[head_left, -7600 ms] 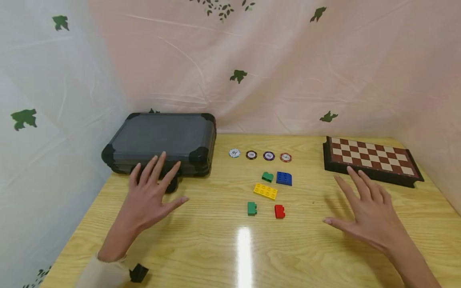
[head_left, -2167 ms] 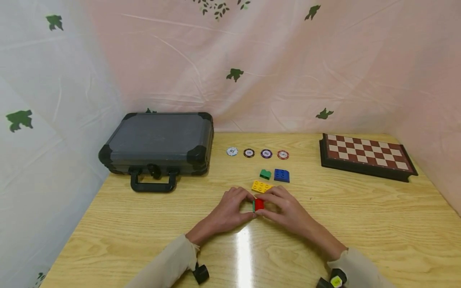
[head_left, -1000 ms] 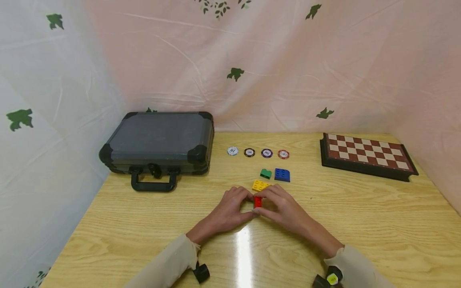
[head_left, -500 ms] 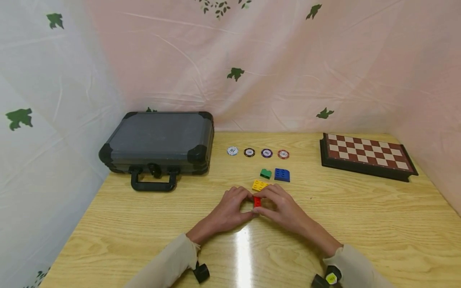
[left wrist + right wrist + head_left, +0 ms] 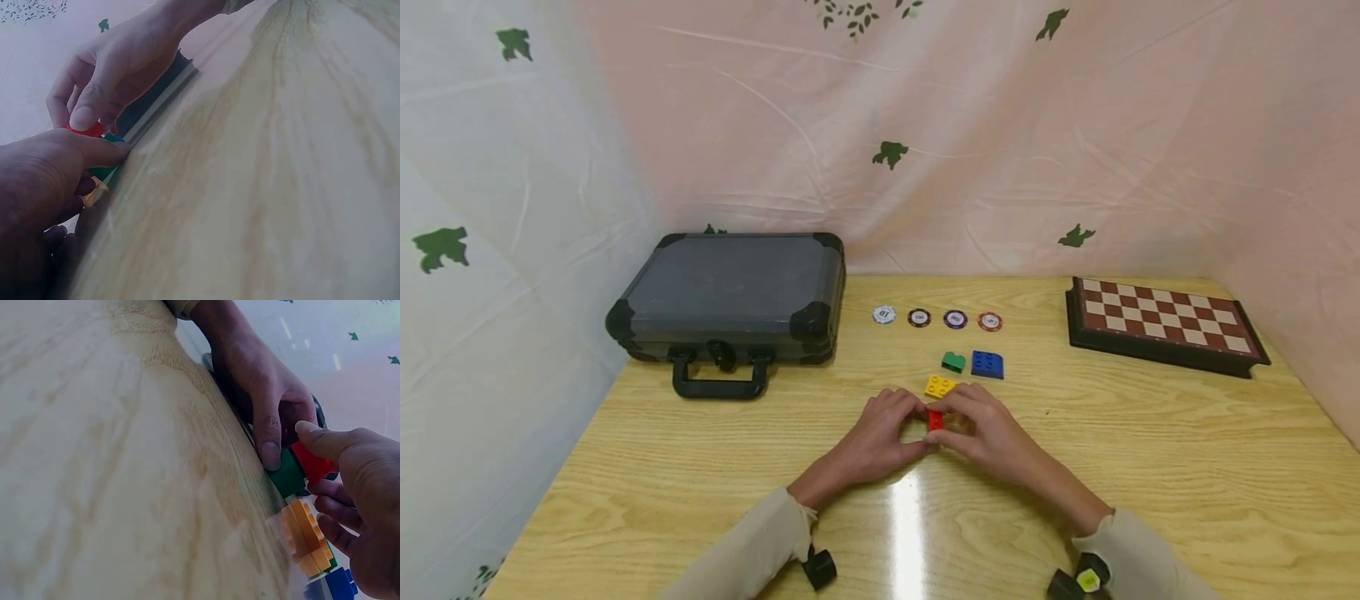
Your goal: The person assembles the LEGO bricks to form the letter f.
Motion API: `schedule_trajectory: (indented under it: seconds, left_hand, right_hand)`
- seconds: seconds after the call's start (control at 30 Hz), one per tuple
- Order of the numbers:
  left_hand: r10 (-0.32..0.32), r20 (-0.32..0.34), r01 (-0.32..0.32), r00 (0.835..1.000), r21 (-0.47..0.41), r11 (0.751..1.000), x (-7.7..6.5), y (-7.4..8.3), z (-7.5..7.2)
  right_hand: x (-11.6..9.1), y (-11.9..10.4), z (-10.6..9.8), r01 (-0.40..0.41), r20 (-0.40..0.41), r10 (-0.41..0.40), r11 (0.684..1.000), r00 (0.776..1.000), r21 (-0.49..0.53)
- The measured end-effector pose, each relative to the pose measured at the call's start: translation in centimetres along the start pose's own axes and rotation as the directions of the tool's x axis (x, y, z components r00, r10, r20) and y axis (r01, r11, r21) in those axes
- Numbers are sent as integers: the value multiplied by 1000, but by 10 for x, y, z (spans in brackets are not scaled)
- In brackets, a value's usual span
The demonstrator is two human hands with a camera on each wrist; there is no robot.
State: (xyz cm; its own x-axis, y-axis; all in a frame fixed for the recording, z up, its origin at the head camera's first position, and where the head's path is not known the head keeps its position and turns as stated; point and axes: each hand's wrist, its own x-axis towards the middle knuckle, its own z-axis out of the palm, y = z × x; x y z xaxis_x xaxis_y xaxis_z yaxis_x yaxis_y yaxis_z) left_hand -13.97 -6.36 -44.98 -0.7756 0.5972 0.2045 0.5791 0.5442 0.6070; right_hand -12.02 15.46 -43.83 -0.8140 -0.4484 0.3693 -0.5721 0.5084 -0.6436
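Observation:
In the head view my left hand (image 5: pixel 876 442) and right hand (image 5: pixel 1000 437) meet near the table's middle. Between their fingertips is a small red toy brick (image 5: pixel 935 420), which my right hand pinches. A green toy brick (image 5: pixel 288 475) shows in the right wrist view, held low at the table by my left thumb and fingers. The red brick (image 5: pixel 312 460) sits against the top of the green one; whether they are fully joined I cannot tell. From the head view, the green one is hidden. Just beyond the fingers lies a yellow brick (image 5: pixel 939 387), partly covered by my right hand.
Behind the yellow brick lie another green brick (image 5: pixel 953 362) and a blue brick (image 5: pixel 987 364). Several poker chips (image 5: pixel 919 317) form a row farther back. A grey case (image 5: pixel 730 283) stands at back left, a folded chessboard (image 5: pixel 1165 321) at back right.
Both hands, earlier spread apart above the table, came together at the bricks. The red brick moved left onto the green one, then tipped so its studs show. Over the last second little moved.

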Motion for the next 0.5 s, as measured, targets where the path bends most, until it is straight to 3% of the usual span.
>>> schedule_trajectory:
  seconds: [0.5]
  left_hand:
    - [-8, 5, 8, 1000, 2, 1000, 0, -1, 1]
  right_hand:
    - [1, -1, -1, -16, 22, 15, 1000, 1000, 11]
